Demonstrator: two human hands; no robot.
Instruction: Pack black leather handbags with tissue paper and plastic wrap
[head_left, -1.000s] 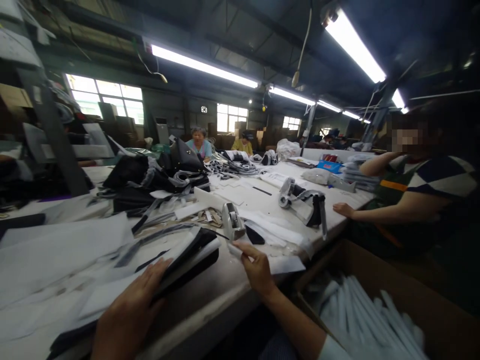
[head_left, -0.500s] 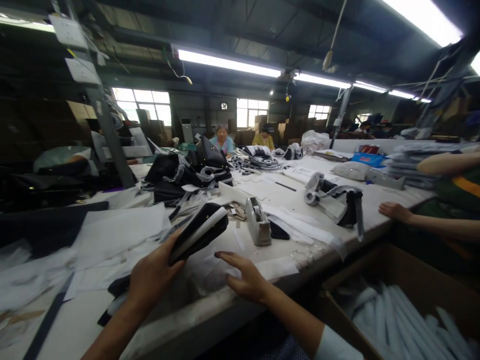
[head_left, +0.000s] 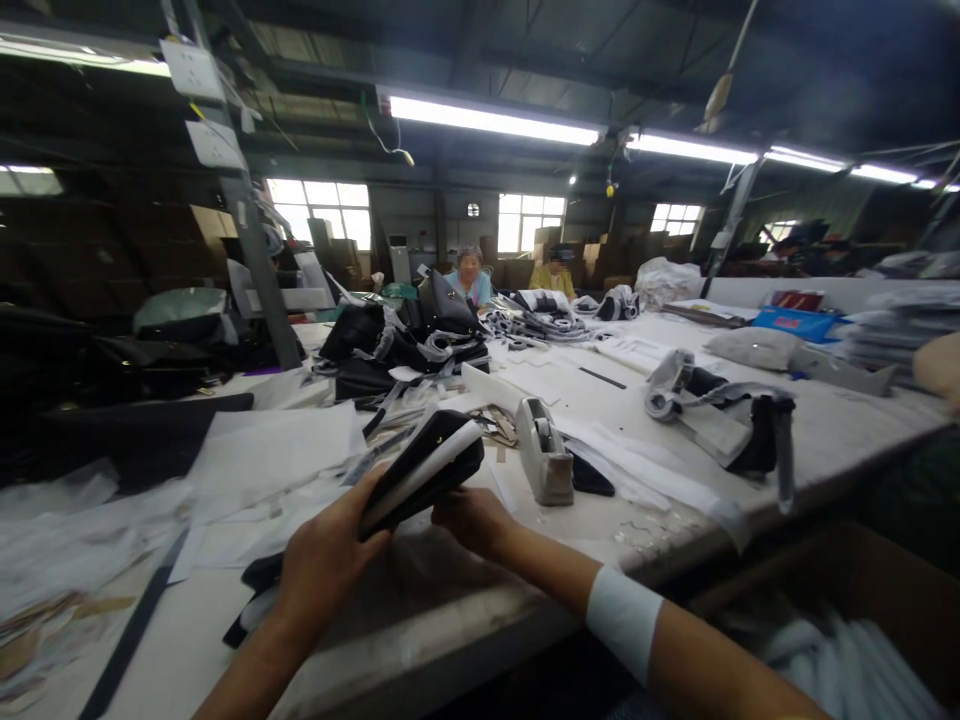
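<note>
My left hand (head_left: 322,565) is closed on the near end of a black and white bag piece (head_left: 427,467), which it holds lifted above the white worktable (head_left: 450,610). Under the far end of the same piece, my right hand (head_left: 469,520) is curled with its fingers against it. A grey tape dispenser (head_left: 544,452) stands just to the right of both hands. White paper sheets (head_left: 277,450) lie to the left.
Heaps of black bags and straps (head_left: 397,345) cover the table's middle. A grey and black strap bundle (head_left: 720,410) lies at the right. A cardboard box of white rolls (head_left: 847,650) sits at the lower right. Two people sit at the far end; a steel post (head_left: 255,240) stands at the left.
My left hand has lifted the bag piece off the table. My right hand left the tape dispenser and came in under the piece. The view has swung left, away from the co-worker.
</note>
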